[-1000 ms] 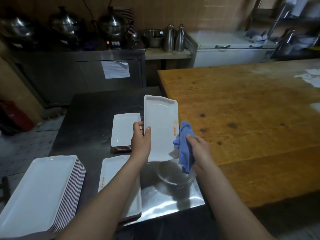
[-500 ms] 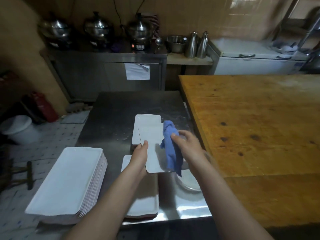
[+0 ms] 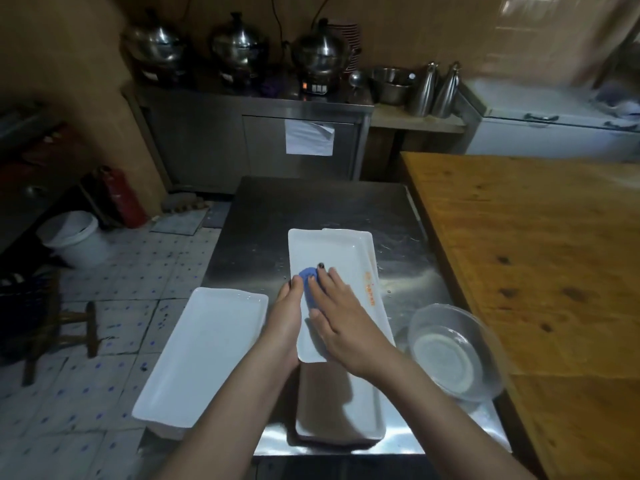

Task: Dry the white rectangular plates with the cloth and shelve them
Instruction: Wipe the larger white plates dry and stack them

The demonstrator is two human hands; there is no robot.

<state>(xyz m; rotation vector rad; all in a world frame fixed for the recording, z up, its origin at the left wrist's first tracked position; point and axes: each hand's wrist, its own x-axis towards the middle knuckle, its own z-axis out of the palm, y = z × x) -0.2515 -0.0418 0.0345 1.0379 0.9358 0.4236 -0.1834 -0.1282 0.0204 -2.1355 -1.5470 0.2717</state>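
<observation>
While both hands work at frame centre, notes as follows.

Left hand (image 3: 285, 318): curled narrowly around the left long edge of the held plate (image 3: 332, 271), thumb on top, fingers underneath out of sight.
Right hand (image 3: 341, 318): fingers spread fairly flat, palm down, pressing the cloth (image 3: 309, 284) onto the plate's inner face; dark polish on the nails.
Cloth: blue, soft, bunched; only a small lump shows between the two hands.
Held plate: white, glossy, rectangular, rounded corners, raised rim; centre of frame, above another plate (image 3: 341, 407) lying on the steel table (image 3: 311, 206).
Writing: short orange marking near the held plate's right rim, too small to read.
Stack (image 3: 201, 355): white rectangular plates, lower left, overhanging the table's left edge.
Bowl (image 3: 453, 351): clear glass, round, right of the plates, against the wooden table (image 3: 536, 237).
Steel table: brushed metal, scuffed, reflective near the front edge.
Wooden table: orange-brown planks with dark knots, right of frame.
</observation>
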